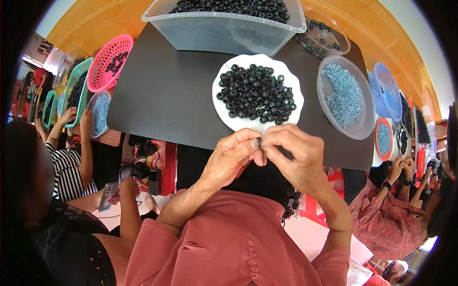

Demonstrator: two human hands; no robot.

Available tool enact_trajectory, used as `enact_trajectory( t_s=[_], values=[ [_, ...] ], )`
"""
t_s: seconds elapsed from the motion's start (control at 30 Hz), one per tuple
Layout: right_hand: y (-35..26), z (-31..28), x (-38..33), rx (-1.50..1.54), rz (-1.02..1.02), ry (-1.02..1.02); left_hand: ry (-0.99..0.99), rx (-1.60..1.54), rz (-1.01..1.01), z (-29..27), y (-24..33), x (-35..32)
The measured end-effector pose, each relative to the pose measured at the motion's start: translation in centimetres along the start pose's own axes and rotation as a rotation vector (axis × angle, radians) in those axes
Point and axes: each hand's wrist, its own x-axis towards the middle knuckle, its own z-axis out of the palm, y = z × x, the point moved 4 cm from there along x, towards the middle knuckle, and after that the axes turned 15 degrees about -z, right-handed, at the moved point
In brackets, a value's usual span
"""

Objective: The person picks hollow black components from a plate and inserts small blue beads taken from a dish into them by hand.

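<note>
The small black ring (258, 141) I am working on is a short, dark bead-like piece, mostly hidden by my fingertips, so I cannot tell its finer shape. It sits pinched between the thumb and forefinger of my left hand (232, 159), and my right hand (295, 155) closes on it from the other side, fingertips of both hands touching. Both hands hang at the near edge of the black counter (167, 90). Just beyond them lies the white plate (224, 112) heaped with more black rings of the same kind. To its right stands a clear round tub (365, 121) of small silvery-blue metal pieces, and farther off a large clear bin (229, 35) of rings.
</note>
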Motion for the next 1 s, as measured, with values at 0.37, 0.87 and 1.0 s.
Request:
enact_trajectory(
  t_s=[0.37, 0.87, 1.0],
  values=[
    [3.0, -0.4, 0.0, -0.057, 0.164, 0.065, 0.042, -0.054, 0.002, -1.0, 0.1, -1.2],
    [6.6, 1.8, 5.3, -0.367, -0.105, -0.369, 0.023, -0.025, 0.014, -1.2, -0.2, -1.1],
    [6.7, 2.3, 5.7, -0.328, -0.127, -0.37, 0.009, -0.085, 0.002, -1.3, -0.1, -1.2]
  ],
)
